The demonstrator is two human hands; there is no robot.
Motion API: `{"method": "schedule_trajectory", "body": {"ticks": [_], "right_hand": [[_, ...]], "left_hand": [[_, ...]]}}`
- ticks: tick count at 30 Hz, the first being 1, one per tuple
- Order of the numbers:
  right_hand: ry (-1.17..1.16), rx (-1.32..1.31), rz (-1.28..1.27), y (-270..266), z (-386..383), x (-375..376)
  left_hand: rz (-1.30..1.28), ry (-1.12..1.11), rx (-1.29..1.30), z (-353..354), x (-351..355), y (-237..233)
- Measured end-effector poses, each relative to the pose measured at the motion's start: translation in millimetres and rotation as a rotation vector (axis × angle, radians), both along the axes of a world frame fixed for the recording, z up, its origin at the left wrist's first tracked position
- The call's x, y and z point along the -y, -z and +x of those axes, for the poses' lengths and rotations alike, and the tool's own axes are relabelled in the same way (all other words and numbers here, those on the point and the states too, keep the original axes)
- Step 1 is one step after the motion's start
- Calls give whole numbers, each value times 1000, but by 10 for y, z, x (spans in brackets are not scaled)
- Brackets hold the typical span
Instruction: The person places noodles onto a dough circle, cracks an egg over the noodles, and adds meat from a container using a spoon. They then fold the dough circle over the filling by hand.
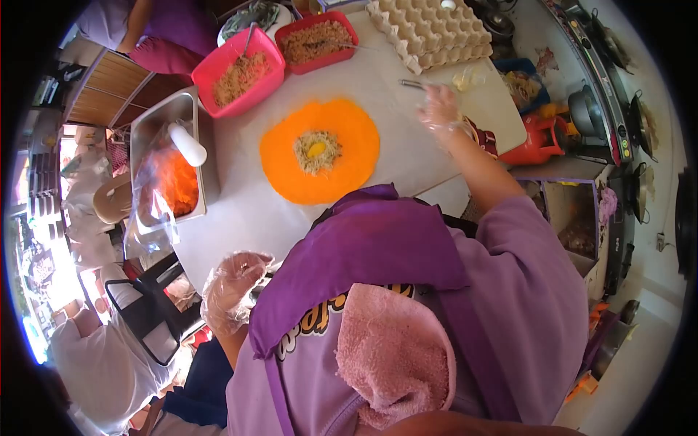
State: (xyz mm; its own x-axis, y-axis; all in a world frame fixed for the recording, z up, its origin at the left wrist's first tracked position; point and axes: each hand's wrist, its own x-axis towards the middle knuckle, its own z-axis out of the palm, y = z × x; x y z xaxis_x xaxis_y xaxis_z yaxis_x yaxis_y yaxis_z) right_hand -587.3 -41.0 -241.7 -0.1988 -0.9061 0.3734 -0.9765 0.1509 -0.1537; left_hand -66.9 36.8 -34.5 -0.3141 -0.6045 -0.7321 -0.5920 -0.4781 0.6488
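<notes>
On the work table lies a flat, round orange dough sheet [280,156], with a ring of shredded filling [332,155] in its middle and a raw egg yolk [316,150] within that ring. My right hand [440,109], in a clear plastic glove, is at the table's right side, its fingers closed at the end of a metal utensil [411,83] whose other end is hidden. My left hand [236,283], also gloved, hangs by the near left table edge beside my apron. Its fingers are loosely bent and apart, and I see nothing held in them.
Two pink tubs [243,102] [347,47] of filling stand at the back. Egg trays [429,33] are at back right. A steel pan [211,156] with orange dough and a white-handled tool [187,145] sits left. A red gas cylinder [536,140] stands right. Other people are at left.
</notes>
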Motion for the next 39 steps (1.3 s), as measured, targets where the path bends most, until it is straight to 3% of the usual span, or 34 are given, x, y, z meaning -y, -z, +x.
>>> {"method": "schedule_trajectory", "body": {"ticks": [2,3,5,6,8,9,13,14,15,16,18,19,21,22,24,26,27,28,30,32,36,39], "right_hand": [[149,-3,-40,96,-415,-80],[210,-10,-126,165,-632,-46],[332,0,-72,106,-953,42],[456,21,112,20,-1014,82],[328,-382,375,642,-1648,211],[294,-386,354,555,-1575,349],[561,116,278,-196,-1129,405],[434,52,69,-253,-959,382],[425,55,69,-336,-805,445],[196,89,12,-434,-651,478],[-136,181,-142,-741,-91,480],[-242,241,-240,-949,334,473],[-469,225,-255,-1250,933,467],[-583,222,-279,-1341,1199,447],[-697,232,-273,-1433,1613,333],[-923,256,-118,-1507,1861,248],[-926,261,-108,-1566,1900,213],[-981,301,-116,-1631,1937,178],[-1041,345,-120,-1708,1975,154],[-1027,570,-168,-1740,1972,149],[-1001,580,-109,-1739,2060,225],[-944,447,1,-1652,2155,278]], "left_hand": [[-378,45,-330,-212,79,-157],[-410,27,-326,-284,145,-103],[-214,-17,-281,-383,328,135],[-221,34,-213,-441,381,172],[-217,136,-127,-592,478,130],[-233,100,-121,-642,519,129],[-297,226,-159,-783,677,300],[-312,228,-161,-851,725,313],[-325,235,-165,-924,780,338],[-322,231,-162,-997,833,412],[-156,-52,-440,-1164,936,637],[-149,-55,-441,-1272,980,743],[190,-577,-930,-1483,1065,903],[205,-589,-925,-1572,1109,889],[337,-759,-1232,-1684,1169,850],[305,-791,-1339,-1630,1184,1015],[252,-802,-1452,-1589,1197,1053],[249,-849,-1354,-1535,1201,1085],[263,-856,-1412,-1437,1136,1067],[277,-791,-1519,-1351,1098,1072],[309,-861,-1550,-1333,1079,1088],[140,-801,-1431,-1400,1076,1126]]}}
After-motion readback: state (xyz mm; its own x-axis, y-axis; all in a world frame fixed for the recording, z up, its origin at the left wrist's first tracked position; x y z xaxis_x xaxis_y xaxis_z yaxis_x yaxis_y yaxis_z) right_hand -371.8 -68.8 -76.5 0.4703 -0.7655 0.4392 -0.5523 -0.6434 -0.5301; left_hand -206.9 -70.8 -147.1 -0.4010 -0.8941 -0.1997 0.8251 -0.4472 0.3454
